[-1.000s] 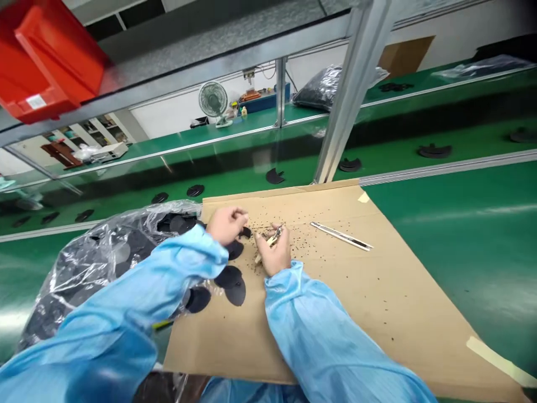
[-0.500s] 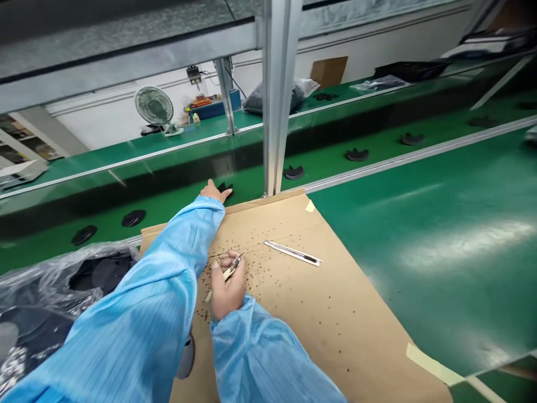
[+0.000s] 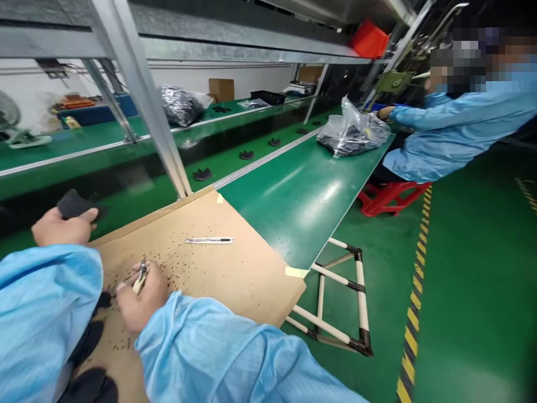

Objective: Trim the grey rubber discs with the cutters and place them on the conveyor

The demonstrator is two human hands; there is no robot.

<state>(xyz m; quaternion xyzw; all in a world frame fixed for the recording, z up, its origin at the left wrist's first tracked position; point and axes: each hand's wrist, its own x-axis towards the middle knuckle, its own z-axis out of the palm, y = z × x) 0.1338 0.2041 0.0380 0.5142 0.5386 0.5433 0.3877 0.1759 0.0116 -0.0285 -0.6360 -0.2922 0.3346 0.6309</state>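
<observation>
a dark flat piece (image 3: 74,202) is at the far left, over the green strip (image 3: 226,167) beyond the cardboard. the left hand (image 3: 65,228) is clamped on it, with the thumb on its right side; the piece's lower edge is blurred, so i cannot tell whether it touches the strip. the right hand (image 3: 146,294) is apart from the left, nearer and to its right, closed around a small tool (image 3: 140,279) with a pale handle and a metal end, perhaps a pair of nippers.

under the right hand lies the cardboard (image 3: 201,282), scattered with black specks (image 3: 174,264), thickest around that hand. a slim cutter (image 3: 210,240) rests flat on it, farther right. more dark pieces (image 3: 100,387) lie at the near left, partly behind the left sleeve (image 3: 46,319).

beyond the cardboard's far edge stands a metal post (image 3: 146,95). to its right, black parts (image 3: 203,174) sit spaced apart along the strip. a green tabletop (image 3: 272,218) runs off to the far right, bearing a clear bag (image 3: 354,137) of dark contents. beside it a co-worker in blue (image 3: 457,123) sits on a red stool (image 3: 388,196).
</observation>
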